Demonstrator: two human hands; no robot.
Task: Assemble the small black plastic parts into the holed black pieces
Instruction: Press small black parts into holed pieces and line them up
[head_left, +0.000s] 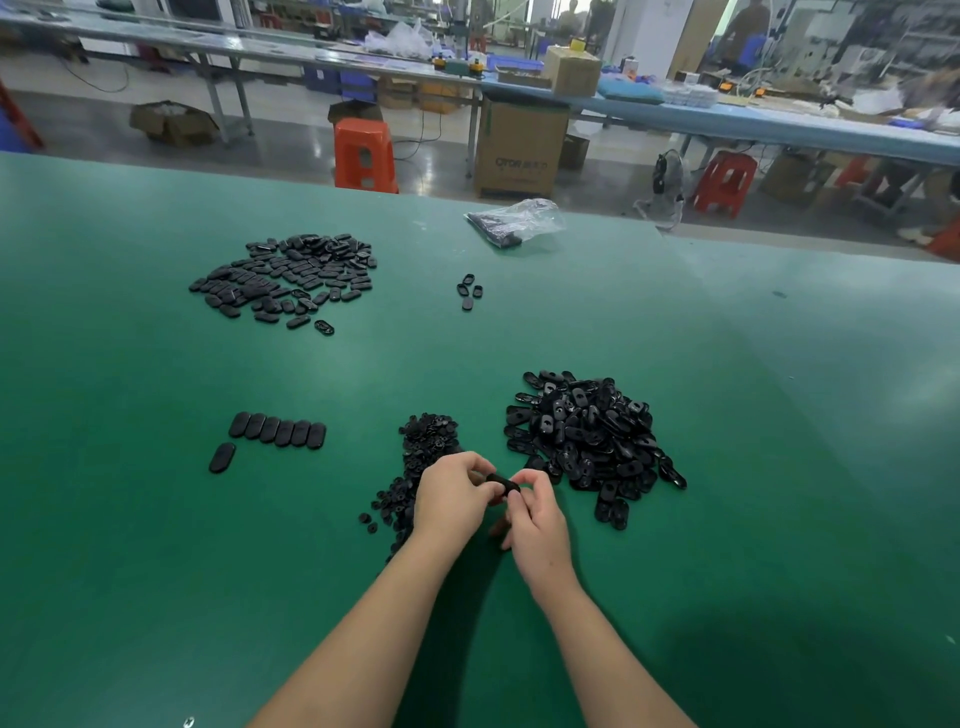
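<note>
Holed black pieces (589, 439) lie heaped on our green table (156, 519), to the right of centre, while one black oval piece (503, 484) is pinched between our two hands just above the tabletop. Our left hand (451, 493) curls its fingertips around the near-left end of that piece; our right hand (535, 512) grips the other end with thumb and forefinger, the remaining fingers folded under. Whether a small part already sits in the held piece we cannot tell (the fingers cover most of it). Just left of our hands, a looser pile of small black plastic parts (423, 452) trails toward us, partly hidden behind the left wrist. Farther left, a tidy row of black oval pieces (278, 430) stands side by side, each touching the next, with a single oval piece (222, 457) lying just beside the row's near-left end. Toward the far left of the table sits a broad, flat spread of black ovals (288, 275); four stray oval pieces (469, 291) cluster near the middle, and a clear plastic bag (517, 221) holding dark parts rests near the far edge. Beyond the table, an orange stool (363, 155) and a cardboard box (519, 148) stand on the workshop floor.
</note>
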